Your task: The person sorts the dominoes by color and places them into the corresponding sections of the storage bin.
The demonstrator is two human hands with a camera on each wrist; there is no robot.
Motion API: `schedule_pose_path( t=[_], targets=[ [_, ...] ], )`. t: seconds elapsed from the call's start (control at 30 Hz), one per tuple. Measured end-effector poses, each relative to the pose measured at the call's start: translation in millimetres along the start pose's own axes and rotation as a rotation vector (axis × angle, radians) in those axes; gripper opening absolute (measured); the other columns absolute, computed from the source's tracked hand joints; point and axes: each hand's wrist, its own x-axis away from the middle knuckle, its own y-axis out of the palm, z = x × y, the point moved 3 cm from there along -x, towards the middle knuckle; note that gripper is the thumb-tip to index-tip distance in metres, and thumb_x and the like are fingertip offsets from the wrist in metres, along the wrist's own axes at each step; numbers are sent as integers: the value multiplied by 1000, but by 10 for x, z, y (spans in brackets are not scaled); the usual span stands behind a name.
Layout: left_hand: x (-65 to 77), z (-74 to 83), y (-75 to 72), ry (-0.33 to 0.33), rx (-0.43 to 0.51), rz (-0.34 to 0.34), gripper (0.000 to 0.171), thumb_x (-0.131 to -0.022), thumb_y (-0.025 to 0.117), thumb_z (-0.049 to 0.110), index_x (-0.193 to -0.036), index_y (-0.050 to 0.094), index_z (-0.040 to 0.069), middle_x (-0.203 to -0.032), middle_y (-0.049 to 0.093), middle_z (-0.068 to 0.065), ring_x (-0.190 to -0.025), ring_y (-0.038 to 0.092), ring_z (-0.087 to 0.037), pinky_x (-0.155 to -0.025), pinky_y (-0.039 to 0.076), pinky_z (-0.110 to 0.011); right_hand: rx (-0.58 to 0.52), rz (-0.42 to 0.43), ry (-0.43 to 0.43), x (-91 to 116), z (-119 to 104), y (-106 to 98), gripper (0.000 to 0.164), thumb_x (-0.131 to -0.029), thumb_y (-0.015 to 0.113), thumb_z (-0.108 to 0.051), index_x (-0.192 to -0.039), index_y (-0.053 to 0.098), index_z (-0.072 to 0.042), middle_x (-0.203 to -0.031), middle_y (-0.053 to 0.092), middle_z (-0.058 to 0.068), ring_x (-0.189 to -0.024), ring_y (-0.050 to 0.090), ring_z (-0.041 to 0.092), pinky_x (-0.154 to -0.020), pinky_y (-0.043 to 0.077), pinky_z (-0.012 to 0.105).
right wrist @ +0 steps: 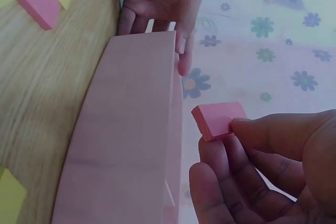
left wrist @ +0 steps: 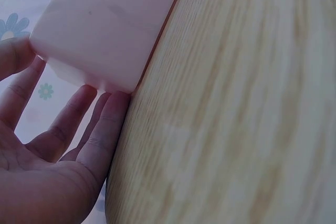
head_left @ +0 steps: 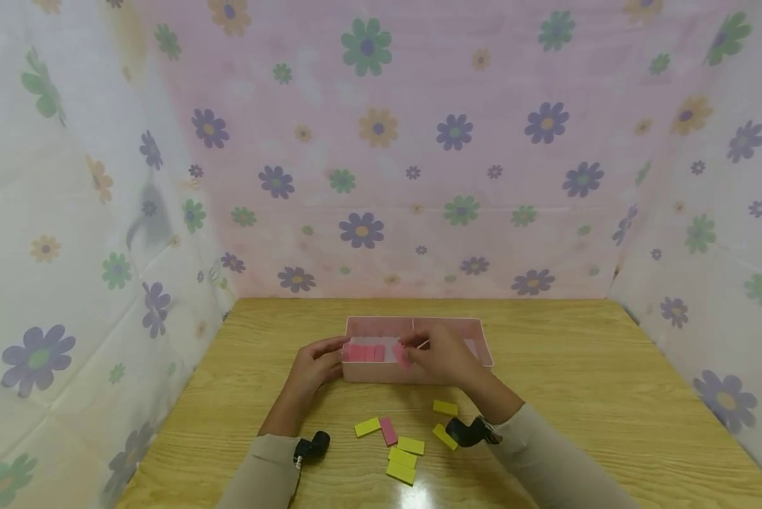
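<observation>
A pink open-topped box point(head_left: 381, 372) with a divider stands on the wooden table. My right hand point(head_left: 441, 351) is over its middle and pinches a pink domino block point(right wrist: 220, 118) between thumb and fingers, above rim height in the right wrist view. Several pink dominoes point(head_left: 363, 353) stand side by side in the box's left compartment. At the box's left end, my left hand point(head_left: 313, 364) rests spread fingertips against the end wall and rim. In the left wrist view the left hand point(left wrist: 58, 150) touches the pale end wall point(left wrist: 110, 30).
In front of the box lie several yellow dominoes point(head_left: 402, 458) and one loose pink domino point(head_left: 388, 431). Another yellow domino point(head_left: 444, 436) sits partly behind the right wrist camera point(head_left: 470, 431). Flowered cloth point(head_left: 413, 177) encloses the table point(head_left: 578, 367) at the back and sides.
</observation>
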Motion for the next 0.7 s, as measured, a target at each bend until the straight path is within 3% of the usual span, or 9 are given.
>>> schedule_pose_path(
  t=[0.33, 0.7],
  targets=[
    [-5, -15, -14, -11, 3, -3, 38, -102, 66, 20, -139, 67, 10, -146, 61, -12, -128, 64, -31, -98, 60, -38, -185, -52, 97, -167, 13, -37, 21, -98, 69, -16, -117, 77, -11, -100, 74, 4, -92, 73, 29, -82, 63, 43],
    [13, 14, -7, -5, 1, 7, 36, -103, 65, 18, -138, 68, 12, -146, 61, -13, -128, 64, -32, -97, 60, -39, -213, -42, 217, -382, -42, -109, 23, -96, 74, -13, -116, 75, -3, -99, 76, 11, -94, 75, 31, -81, 65, 41]
  ],
)
